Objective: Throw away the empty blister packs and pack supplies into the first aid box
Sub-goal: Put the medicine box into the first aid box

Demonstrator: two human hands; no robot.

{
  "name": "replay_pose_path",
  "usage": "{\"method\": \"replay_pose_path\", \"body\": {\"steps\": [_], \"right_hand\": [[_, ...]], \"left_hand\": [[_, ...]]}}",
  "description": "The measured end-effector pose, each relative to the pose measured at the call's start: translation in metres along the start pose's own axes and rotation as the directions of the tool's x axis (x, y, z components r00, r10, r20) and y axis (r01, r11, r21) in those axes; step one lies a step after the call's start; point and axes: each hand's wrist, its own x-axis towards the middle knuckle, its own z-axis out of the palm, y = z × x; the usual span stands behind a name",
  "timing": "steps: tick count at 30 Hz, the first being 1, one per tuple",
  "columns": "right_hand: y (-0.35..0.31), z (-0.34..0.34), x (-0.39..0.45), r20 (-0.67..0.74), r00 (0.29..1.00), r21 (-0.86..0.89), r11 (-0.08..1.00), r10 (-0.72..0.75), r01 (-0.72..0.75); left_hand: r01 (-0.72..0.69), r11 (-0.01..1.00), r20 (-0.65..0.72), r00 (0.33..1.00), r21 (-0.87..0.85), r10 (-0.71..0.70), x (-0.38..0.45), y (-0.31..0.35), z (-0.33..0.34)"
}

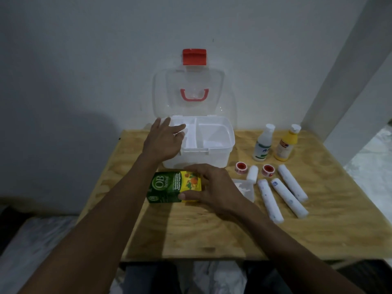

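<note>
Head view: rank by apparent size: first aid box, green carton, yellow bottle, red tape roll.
1. first aid box, lid open
2. green carton, under the right hand
3. yellow bottle
4. red tape roll
The carton lies nearer the camera, so it may look oversized.

**Both arms reaching forward, hands low and apart**

The left arm runs from the near left corner diagonally toward the far centre, bare to the wrist. The left hand (164,141) lies palm down, fingers loosely spread and pointing far and to the right, the thumb out to the right; it grips nothing that can be seen.

The right arm comes in from the near right and angles left. The right hand (214,188) is nearer than the left, palm down, its fingers arched and pointing left, the thumb (186,196) stretched along the near side, curled in a grasping shape.
</note>
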Motion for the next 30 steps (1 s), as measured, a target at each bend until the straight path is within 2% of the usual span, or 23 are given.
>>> {"method": "replay_pose_path", "body": {"steps": [6, 9, 15, 22, 27, 30], "right_hand": [[0.004, 0.005, 0.006, 0.066, 0.996, -0.069, 0.996, -0.054, 0.059], [0.005, 0.005, 0.007, 0.073, 0.997, -0.035, 0.999, -0.034, 0.036], [0.002, -0.013, -0.004, -0.022, 1.000, 0.042, 0.999, 0.022, -0.021], [-0.004, -0.082, -0.033, -0.108, 0.994, 0.051, 0.999, -0.003, 0.009], [-0.015, -0.139, -0.014, -0.220, 0.973, -0.088, 0.994, -0.075, 0.057], [-0.013, -0.160, 0.013, -0.234, 0.971, -0.120, 0.993, -0.049, 0.022]], "left_hand": [[0.010, 1.000, 0.011, 1.000, -0.007, -0.010, -0.003, 0.003, -0.003], [0.016, 1.000, 0.017, 1.000, -0.018, -0.016, -0.004, 0.003, -0.004], [0.012, 0.999, 0.014, 1.000, -0.031, -0.011, -0.004, 0.006, -0.006], [0.000, 1.000, 0.004, 1.000, -0.013, 0.000, -0.004, 0.009, -0.005], [-0.013, 1.000, -0.014, 1.000, -0.022, 0.013, -0.002, 0.006, -0.004], [-0.020, 1.000, -0.017, 1.000, -0.022, 0.020, -0.001, 0.005, -0.003]]}}
